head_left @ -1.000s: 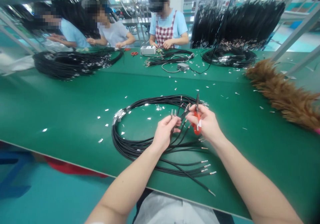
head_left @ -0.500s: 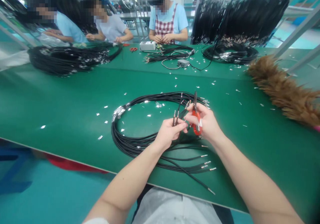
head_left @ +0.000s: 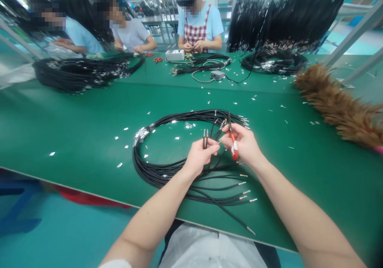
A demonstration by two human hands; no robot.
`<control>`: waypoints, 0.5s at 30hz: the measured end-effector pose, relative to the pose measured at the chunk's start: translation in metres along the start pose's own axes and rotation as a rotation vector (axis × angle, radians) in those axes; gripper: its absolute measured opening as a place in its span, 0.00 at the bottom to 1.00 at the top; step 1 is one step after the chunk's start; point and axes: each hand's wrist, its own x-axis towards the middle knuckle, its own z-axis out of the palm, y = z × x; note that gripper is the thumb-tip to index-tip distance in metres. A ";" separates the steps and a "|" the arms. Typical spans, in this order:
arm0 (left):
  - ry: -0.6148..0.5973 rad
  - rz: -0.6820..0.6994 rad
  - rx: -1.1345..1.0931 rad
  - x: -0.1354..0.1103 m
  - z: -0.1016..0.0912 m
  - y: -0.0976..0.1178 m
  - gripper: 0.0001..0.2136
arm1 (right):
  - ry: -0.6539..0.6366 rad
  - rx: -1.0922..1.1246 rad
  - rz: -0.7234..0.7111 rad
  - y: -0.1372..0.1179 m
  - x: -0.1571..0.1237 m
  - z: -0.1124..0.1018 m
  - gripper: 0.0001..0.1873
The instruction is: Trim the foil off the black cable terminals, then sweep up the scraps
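A coiled bundle of black cables (head_left: 140, 166) lies on the green table, wrapped at its left with clear shiny tape (head_left: 141, 134). My left hand (head_left: 200, 155) pinches cable ends (head_left: 205, 141), two of which stick up side by side with bare metal tips. Close to its fingertips, my right hand (head_left: 241, 142) is wrapped around red-handled scissors (head_left: 233, 146), whose dark blades point up and away. The right thumb and finger nearly meet the left fingertips; a small pale tip shows between them. Loose cable ends (head_left: 243, 197) with silvery tips fan out below the hands.
Small white scraps (head_left: 119, 165) are scattered over the green table (head_left: 74, 120). More cable coils (head_left: 86, 72) lie at the far side, with a white box (head_left: 175, 55) and a grey box (head_left: 217, 75). A brown feather duster (head_left: 338, 104) rests at right. Three co-workers sit opposite.
My left hand has shifted slightly and the two cable ends in it now stand closer together and more upright. The scissors have turned a little in my right hand, blades leaning more left.
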 end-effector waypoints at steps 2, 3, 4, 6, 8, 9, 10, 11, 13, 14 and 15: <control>0.023 0.029 0.030 -0.001 0.002 -0.001 0.12 | -0.003 -0.021 -0.012 0.000 0.000 0.001 0.12; 0.015 0.030 0.036 -0.002 0.002 0.000 0.12 | -0.014 -0.032 -0.025 -0.001 -0.001 0.001 0.11; -0.007 0.015 0.038 -0.003 0.002 0.000 0.12 | -0.033 -0.045 -0.043 -0.002 -0.001 0.001 0.11; -0.089 -0.048 0.010 -0.003 0.001 0.002 0.12 | -0.092 -0.078 -0.084 -0.006 -0.001 0.000 0.11; -0.207 -0.128 -0.067 -0.002 -0.003 0.004 0.11 | -0.159 -0.102 -0.108 -0.011 0.000 -0.002 0.11; -0.265 -0.164 -0.113 -0.002 -0.005 0.006 0.11 | -0.189 -0.104 -0.109 -0.013 0.000 -0.003 0.10; -0.315 -0.196 -0.157 -0.001 -0.008 0.007 0.11 | -0.213 -0.100 -0.109 -0.015 0.000 -0.005 0.10; -0.352 -0.222 -0.194 0.000 -0.010 0.007 0.11 | -0.233 -0.095 -0.113 -0.017 0.000 -0.006 0.09; -0.396 -0.260 -0.241 0.001 -0.013 0.008 0.11 | -0.252 -0.102 -0.145 -0.018 -0.001 -0.007 0.09; -0.408 -0.268 -0.257 0.002 -0.014 0.009 0.11 | -0.252 -0.113 -0.168 -0.016 -0.001 -0.007 0.09; -0.414 -0.271 -0.269 0.002 -0.015 0.009 0.10 | -0.247 -0.123 -0.185 -0.014 -0.001 -0.007 0.09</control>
